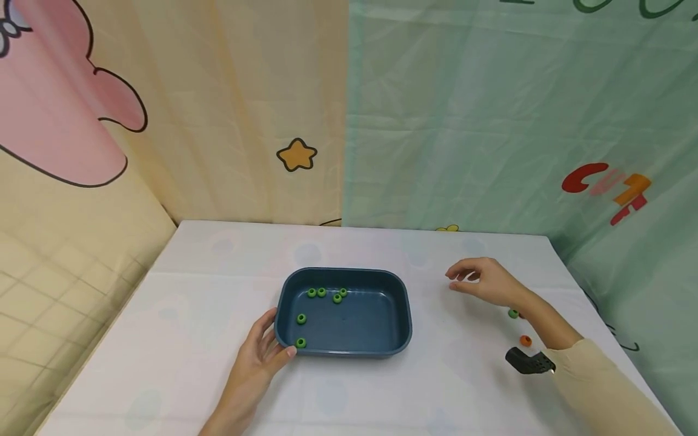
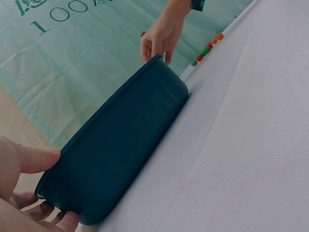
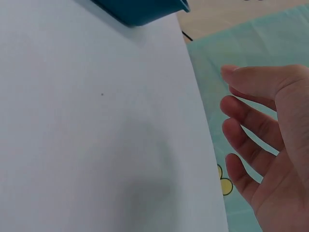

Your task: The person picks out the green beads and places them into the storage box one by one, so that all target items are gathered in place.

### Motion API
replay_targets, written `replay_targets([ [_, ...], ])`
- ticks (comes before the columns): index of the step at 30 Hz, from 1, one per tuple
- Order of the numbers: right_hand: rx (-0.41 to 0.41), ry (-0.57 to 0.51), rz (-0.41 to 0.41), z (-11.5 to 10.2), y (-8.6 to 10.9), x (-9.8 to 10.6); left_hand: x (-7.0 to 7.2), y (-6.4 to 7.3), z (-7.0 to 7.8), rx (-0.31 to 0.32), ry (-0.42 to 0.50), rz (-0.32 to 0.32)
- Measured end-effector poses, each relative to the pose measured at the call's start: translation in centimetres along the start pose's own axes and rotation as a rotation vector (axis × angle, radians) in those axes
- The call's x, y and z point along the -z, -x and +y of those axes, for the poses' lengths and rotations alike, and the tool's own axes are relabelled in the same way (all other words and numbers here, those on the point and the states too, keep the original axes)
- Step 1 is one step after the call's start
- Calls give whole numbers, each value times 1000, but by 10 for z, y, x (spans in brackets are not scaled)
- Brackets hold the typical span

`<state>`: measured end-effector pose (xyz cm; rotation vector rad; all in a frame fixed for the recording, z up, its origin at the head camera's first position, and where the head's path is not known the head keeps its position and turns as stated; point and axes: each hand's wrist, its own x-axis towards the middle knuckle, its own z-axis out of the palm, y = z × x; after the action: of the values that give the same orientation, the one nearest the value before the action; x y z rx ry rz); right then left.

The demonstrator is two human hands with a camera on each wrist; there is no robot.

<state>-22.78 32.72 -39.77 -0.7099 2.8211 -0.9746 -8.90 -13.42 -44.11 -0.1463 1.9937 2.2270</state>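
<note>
A dark blue rectangular plastic tray [image 1: 365,330] sits on the white-covered table, with several small green beads [image 1: 322,292] scattered over its left half. My left hand [image 1: 259,351] grips the tray's left front corner, thumb at the rim and fingers against the outer wall. To the tray's right, my right hand [image 1: 485,281] is raised over the table, its fingers loosely bent and nothing between them. The right wrist view shows a gap between this hand's thumb and fingers [image 3: 241,145]. Under the right forearm lie a green bead [image 1: 513,313] and an orange bead [image 1: 526,341].
In the left wrist view, several red, green and orange beads [image 2: 211,46] stretch in a line near the table's far side. A black wrist device [image 1: 529,361] sits at the right sleeve. Printed curtains [image 1: 463,121] hang behind the table [image 1: 180,339].
</note>
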Motion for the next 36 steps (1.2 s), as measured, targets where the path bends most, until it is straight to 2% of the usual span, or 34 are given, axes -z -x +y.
replay_targets([
  [9, -67, 23, 40, 15, 29, 15, 0, 0, 0, 0, 7, 5],
  [24, -331, 45, 84, 66, 79, 29, 0, -1, -2, -6, 15, 12],
  [30, -339, 89, 125, 76, 91, 30, 1, -1, -2, -7, 13, 14],
  [36, -357, 48, 154, 83, 99, 29, 1, -1, -2, -15, 6, 7],
])
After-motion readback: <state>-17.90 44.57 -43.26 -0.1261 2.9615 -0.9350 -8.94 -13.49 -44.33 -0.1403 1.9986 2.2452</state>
